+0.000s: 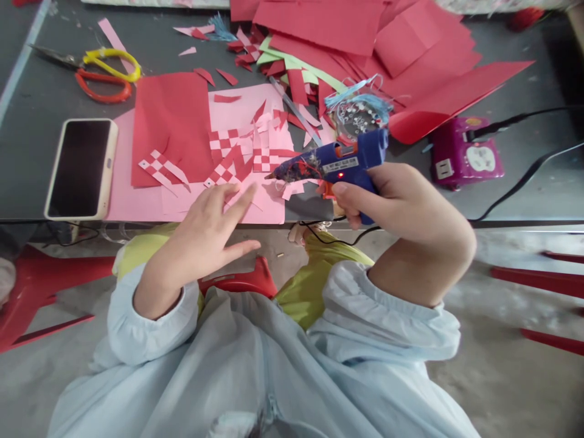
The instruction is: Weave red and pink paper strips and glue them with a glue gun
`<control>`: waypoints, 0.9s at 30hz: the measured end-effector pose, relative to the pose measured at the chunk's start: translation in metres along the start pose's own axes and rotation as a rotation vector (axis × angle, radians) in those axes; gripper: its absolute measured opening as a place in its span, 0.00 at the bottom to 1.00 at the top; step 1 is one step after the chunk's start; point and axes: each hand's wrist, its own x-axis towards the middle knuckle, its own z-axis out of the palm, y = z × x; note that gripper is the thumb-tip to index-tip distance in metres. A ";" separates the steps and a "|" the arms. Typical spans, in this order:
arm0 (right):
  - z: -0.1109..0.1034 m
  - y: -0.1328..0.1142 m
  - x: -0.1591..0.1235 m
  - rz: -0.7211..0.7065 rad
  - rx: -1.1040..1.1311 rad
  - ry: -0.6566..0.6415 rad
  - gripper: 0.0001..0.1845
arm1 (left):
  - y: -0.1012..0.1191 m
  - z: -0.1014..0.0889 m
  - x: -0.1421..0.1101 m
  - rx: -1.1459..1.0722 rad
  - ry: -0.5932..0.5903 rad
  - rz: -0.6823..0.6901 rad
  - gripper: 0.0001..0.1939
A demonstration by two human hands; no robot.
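Note:
Wrapped round the grip of a blue hot glue gun (351, 163), my right hand (392, 198) holds it with the nozzle pointing left over pink paper (269, 201). A small red light glows on the gun's side. My left hand (207, 222) rests at the table's front edge with fingers spread, the fingertips by a woven red-and-pink paper piece (223, 173). Another woven piece (262, 159) lies just left of the nozzle. A third woven strip piece (157, 165) lies on a red paper sheet (173, 121) farther left.
Yellow-and-orange scissors (107, 73) and a phone (82, 170) lie at left. Red paper sheets (319, 24) are piled at the back. A bead container (358, 115) with blue tassels stands behind the gun. A purple power box (465, 152) with black cables sits at right.

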 end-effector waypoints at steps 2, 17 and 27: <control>0.000 0.001 0.000 -0.010 -0.001 0.000 0.18 | 0.005 0.003 0.002 0.058 0.031 -0.036 0.31; -0.001 0.003 0.001 -0.027 0.004 -0.008 0.19 | -0.007 -0.017 0.004 0.084 0.340 -0.291 0.13; -0.002 0.003 0.000 -0.011 0.003 0.004 0.19 | -0.011 0.005 0.011 0.310 0.328 -0.351 0.22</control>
